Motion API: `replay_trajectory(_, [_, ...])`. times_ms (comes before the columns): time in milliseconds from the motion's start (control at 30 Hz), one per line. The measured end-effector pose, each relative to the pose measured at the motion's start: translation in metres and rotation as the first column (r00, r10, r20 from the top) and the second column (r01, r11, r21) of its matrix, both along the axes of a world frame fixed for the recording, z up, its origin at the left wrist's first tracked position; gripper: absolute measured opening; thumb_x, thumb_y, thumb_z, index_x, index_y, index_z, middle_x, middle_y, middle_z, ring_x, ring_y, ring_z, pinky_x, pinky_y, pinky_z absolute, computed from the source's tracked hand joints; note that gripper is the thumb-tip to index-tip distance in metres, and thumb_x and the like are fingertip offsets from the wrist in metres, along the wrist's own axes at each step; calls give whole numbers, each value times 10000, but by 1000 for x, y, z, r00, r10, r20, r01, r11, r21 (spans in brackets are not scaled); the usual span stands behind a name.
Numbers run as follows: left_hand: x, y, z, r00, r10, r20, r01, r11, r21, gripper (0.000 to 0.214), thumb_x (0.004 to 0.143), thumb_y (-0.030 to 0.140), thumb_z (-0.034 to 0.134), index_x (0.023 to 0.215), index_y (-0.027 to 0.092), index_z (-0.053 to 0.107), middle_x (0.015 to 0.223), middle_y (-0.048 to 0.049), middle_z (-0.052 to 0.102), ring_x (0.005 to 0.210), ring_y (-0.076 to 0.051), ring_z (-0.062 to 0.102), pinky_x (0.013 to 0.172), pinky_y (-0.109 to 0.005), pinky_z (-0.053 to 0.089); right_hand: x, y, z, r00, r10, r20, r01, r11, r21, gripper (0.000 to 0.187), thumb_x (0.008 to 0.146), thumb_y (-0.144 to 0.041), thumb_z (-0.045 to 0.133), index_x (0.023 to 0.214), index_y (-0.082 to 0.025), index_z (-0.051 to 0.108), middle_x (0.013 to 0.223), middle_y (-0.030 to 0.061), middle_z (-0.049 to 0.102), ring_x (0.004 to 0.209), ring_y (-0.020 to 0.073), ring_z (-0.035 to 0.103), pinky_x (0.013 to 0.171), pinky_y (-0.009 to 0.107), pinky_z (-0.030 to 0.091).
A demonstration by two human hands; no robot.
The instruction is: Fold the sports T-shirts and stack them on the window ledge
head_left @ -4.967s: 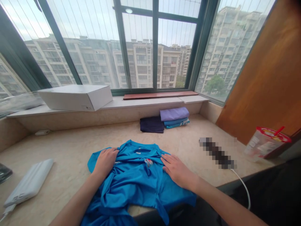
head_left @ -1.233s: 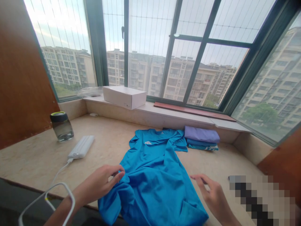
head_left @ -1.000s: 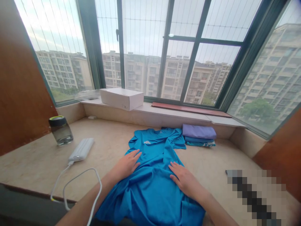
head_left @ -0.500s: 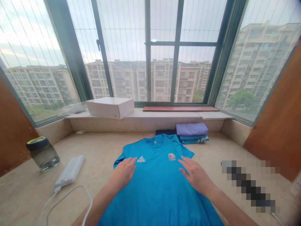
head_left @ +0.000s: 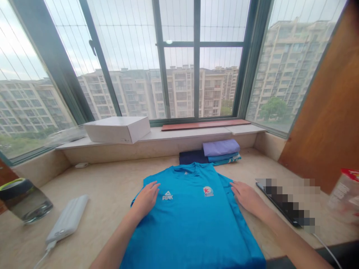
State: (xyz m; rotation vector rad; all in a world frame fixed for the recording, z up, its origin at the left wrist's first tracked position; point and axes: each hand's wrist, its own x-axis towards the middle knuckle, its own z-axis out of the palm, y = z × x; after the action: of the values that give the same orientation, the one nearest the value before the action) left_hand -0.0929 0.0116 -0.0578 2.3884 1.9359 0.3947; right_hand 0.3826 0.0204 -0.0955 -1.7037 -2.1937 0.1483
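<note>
Resting the left hand [head_left: 146,198] flat on the blue shirt [head_left: 190,228] beside its white logo [head_left: 167,196], touching a sleeve [head_left: 224,183] with the right hand [head_left: 247,195], holding both loosely outstretched.

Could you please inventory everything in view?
windows: several, green frames, back
counter: 1, beige, foreground
ledge: 1, white, below windows
shirt: 1, blue, on counter, centre
prints: 2, white, one partly red, shirt chest
folded cloths: at least 3, navy, purple, blue, behind shirt
box: 1, white, on ledge
plastic wrap: 1, clear, beside box
board: 1, reddish, on ledge
small item: 1, white, back left
bottle: 1, grey, dark lid, left
device: 1, white, beside bottle
cables: 2, white, left and right
pixelated object: 1, dark, right of shirt
cup: 1, clear, red lid, far right
wood panels: 2, brown, sides
buildings: several, beige, outside
trees: several, green, outside
left hand: 1, bare, on shirt
right hand: 1, bare, shirt's right edge
</note>
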Motion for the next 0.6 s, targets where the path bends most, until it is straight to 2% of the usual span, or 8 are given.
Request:
replay_trajectory(100, [-22, 9, -2, 988, 148, -55, -146, 989, 32, 475, 945, 125, 357, 1336, 109, 626, 1427, -171, 608, 1331, -289, 567, 1145, -425, 406, 12, 10, -5, 985, -63, 162, 57, 997, 44, 465, 1011, -418, 399, 1270, -191, 713, 1388, 124, 648, 1302, 314, 578, 1120, 473, 406])
replay_trajectory(167, [-36, 10, -3, 978, 197, -69, -196, 980, 23, 455, 936, 123, 363, 1288, 83, 648, 1379, -211, 632, 1282, -319, 600, 1115, -446, 427, 15, 17, -6, 966, -126, 228, 111, 991, 78, 452, 1012, -450, 414, 1183, -198, 748, 1343, 137, 676, 1270, 327, 592, 1093, 483, 408])
replay_trajectory(267, [-47, 7, -5, 972, 218, -85, -218, 976, 5, 416, 967, 208, 381, 1238, 94, 676, 1338, -213, 656, 1238, -324, 626, 1084, -430, 452, 20, 31, -1, 928, -222, 301, 201, 975, 99, 452, 1011, -477, 434, 1074, -174, 762, 1198, 181, 730, 1181, 344, 629, 1034, 483, 424])
replay_trajectory(333, [-51, 5, -6, 967, 232, -102, -233, 972, -6, 429, 984, 285, 382, 1217, 98, 691, 1342, -208, 655, 1246, -321, 622, 1091, -412, 447, 26, 42, 3, 908, -260, 328, 245, 966, 87, 433, 1005, -466, 459, 1113, -155, 741, 1165, 196, 730, 1152, 348, 635, 991, 472, 439])
replay_trajectory(500, [-52, 0, -7, 971, 231, -55, -233, 972, -35, 549, 974, 473, 391, 1206, 94, 714, 1369, -226, 636, 1273, -349, 602, 1113, -445, 429, 38, 61, -2, 866, -364, 342, 355, 931, 90, 389, 1009, -422, 468, 1136, -170, 735, 1294, 181, 677, 1230, 342, 587, 994, 457, 428])
replay_trajectory(600, [-48, -4, -6, 983, 184, 15, -184, 983, -16, 527, 936, 501, 457, 1208, 131, 716, 1377, -203, 637, 1283, -352, 591, 1113, -457, 426, 38, 61, -8, 874, -363, 324, 335, 932, 138, 344, 1000, -386, 487, 1079, -204, 768, 1355, 157, 651, 1300, 344, 537, 1057, 477, 385])
